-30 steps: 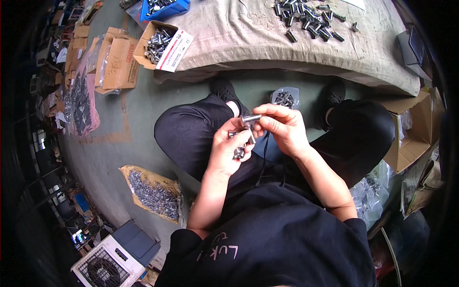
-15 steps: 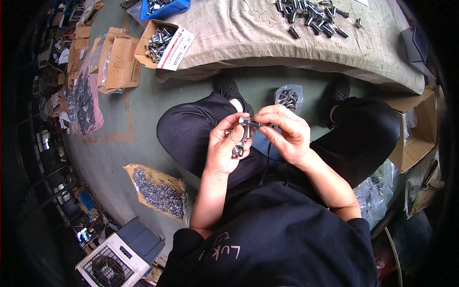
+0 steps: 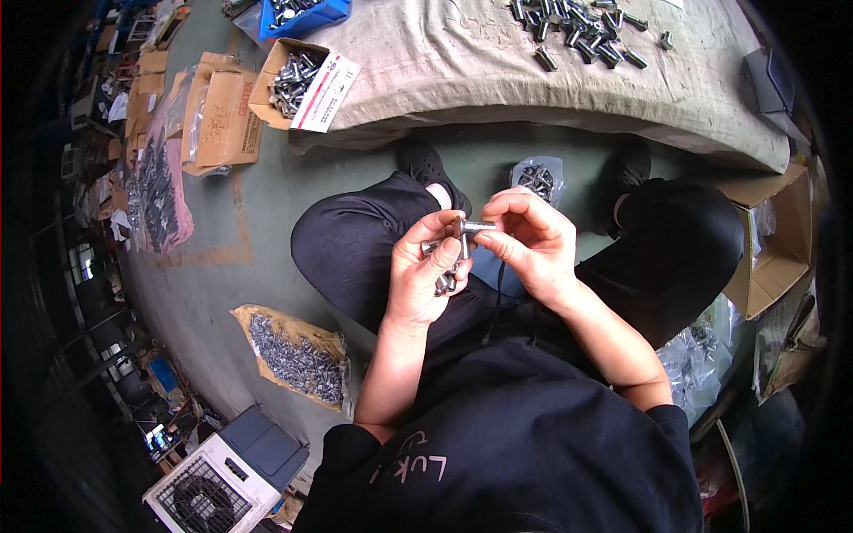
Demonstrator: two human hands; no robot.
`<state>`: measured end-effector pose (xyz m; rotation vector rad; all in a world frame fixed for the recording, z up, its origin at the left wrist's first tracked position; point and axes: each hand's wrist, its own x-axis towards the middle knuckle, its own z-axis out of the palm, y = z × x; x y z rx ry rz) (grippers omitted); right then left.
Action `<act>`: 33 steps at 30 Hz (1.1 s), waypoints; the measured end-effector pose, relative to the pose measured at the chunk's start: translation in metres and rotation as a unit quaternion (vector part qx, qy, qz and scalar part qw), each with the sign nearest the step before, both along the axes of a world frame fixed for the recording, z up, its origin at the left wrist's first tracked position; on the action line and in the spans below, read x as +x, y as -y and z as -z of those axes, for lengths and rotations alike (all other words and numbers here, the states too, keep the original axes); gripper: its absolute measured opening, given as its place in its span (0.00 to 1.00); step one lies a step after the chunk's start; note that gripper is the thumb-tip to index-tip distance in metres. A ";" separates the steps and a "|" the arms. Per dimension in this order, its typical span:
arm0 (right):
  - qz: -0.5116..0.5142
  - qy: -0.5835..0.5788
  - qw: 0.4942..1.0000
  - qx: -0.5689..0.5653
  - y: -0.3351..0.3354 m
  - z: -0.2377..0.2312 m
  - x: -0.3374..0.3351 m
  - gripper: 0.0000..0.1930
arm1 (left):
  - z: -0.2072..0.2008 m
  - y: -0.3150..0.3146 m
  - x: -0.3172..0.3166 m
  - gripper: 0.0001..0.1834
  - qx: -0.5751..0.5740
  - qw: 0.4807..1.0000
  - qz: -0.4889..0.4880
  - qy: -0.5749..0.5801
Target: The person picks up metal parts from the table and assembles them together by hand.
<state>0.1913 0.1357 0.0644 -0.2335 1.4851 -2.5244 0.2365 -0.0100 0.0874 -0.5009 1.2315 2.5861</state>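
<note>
Several shiny metal bolts [image 3: 447,282] are gathered in my left hand [image 3: 414,277], its fingers curled around them. Between the two hands one bolt [image 3: 477,226] lies nearly level, its wide head at the left fingertips. My right hand [image 3: 539,249] pinches the other end of that bolt between thumb and fingers. Both hands are raised over my lap, close together. On the cloth-covered table [image 3: 426,62] ahead lies a loose pile of similar metal pieces [image 3: 586,31].
A carton of metal parts [image 3: 296,80] and a blue bin [image 3: 302,16] stand at the table's left. A bag of parts [image 3: 538,178] lies between my feet. Small parts fill a sack [image 3: 293,355] at left, near a fan unit [image 3: 209,489]. An open carton [image 3: 773,240] is at right.
My right fingers have shifted slightly toward the bolt's right end, baring more of its shank. The left hand still holds its bunch in nearly the same place.
</note>
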 end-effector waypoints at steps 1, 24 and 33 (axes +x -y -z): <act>0.010 -0.022 1.000 0.018 0.000 -0.001 0.000 0.11 | 0.001 0.001 0.000 0.18 -0.005 1.000 0.007 -0.006; -0.102 0.142 0.984 -0.040 -0.006 -0.002 0.001 0.08 | -0.002 -0.001 0.001 0.18 -0.003 1.000 -0.008 -0.014; -0.100 0.086 0.991 -0.004 -0.007 -0.004 0.000 0.07 | -0.004 -0.002 0.001 0.17 -0.011 1.000 -0.011 -0.016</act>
